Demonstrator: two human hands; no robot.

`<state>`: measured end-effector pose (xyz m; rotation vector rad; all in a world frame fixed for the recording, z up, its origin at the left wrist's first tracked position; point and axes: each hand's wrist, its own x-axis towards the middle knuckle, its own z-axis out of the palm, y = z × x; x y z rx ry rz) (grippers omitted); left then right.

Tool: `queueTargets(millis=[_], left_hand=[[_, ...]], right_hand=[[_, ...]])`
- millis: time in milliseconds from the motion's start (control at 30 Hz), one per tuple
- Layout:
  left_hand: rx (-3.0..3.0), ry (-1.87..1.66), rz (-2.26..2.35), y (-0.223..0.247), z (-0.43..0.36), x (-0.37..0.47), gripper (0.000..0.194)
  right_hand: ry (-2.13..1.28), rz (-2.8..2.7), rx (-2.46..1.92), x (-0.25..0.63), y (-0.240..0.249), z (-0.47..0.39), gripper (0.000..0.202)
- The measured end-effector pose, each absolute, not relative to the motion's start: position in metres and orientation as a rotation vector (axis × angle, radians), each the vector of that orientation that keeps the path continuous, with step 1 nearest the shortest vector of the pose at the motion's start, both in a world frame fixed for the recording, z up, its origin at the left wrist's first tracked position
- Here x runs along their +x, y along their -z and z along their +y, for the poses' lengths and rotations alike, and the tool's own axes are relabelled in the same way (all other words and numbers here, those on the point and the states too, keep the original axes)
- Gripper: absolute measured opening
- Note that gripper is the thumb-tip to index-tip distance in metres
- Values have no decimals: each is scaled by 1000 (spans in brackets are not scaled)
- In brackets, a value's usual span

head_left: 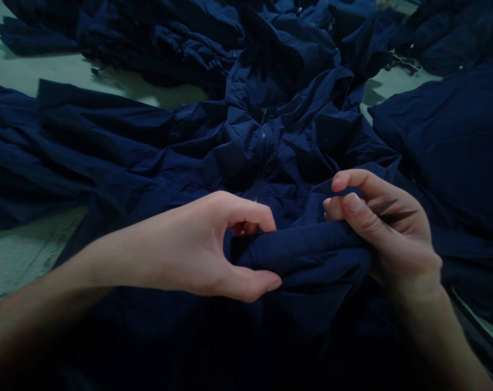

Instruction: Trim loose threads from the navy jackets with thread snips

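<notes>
A dark blue jacket point(213, 157) with a hood and a front zipper point(264, 138) lies spread out before me. My left hand point(225, 250) holds a folded edge point(307, 244) of its fabric, thumb in front and fingers curled behind. At the other end of this fold, my right hand point(387, 222) pinches the cloth between thumb and fingers. Two dark pointed blades point(387, 209), like those of thread snips, lie across the right palm; their handle is hidden. Both hands are near the jacket's lower front.
Several more dark blue garments are heaped at the back point(156, 38) and on the right point(450, 125). Parts of a pale table surface point(18, 62) show between them. One jacket sleeve point(99, 119) stretches to the left. The near foreground is too dark to make out.
</notes>
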<state>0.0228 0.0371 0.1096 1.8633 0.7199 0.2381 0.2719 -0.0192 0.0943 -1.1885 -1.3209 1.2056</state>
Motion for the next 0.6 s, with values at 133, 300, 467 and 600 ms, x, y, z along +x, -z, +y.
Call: queueTargets(millis=[133,300,467,600], left_hand=[[1534,-87,556,-104,41,28,22],[1376,-194,414,-91,43,33,14],[1555,-546,332,-83,42,37,14],[1543,-707,266,-81,36,38,19]], right_hand=[[-1217,-1303,-1163,271,-93,-18,18],[-1243,-1299,-1133,272,-89,-14,17],[-1236,-1318,-1141,269,-81,-11,20],[-1280,-1312,-1122,264,-73,-11,20]])
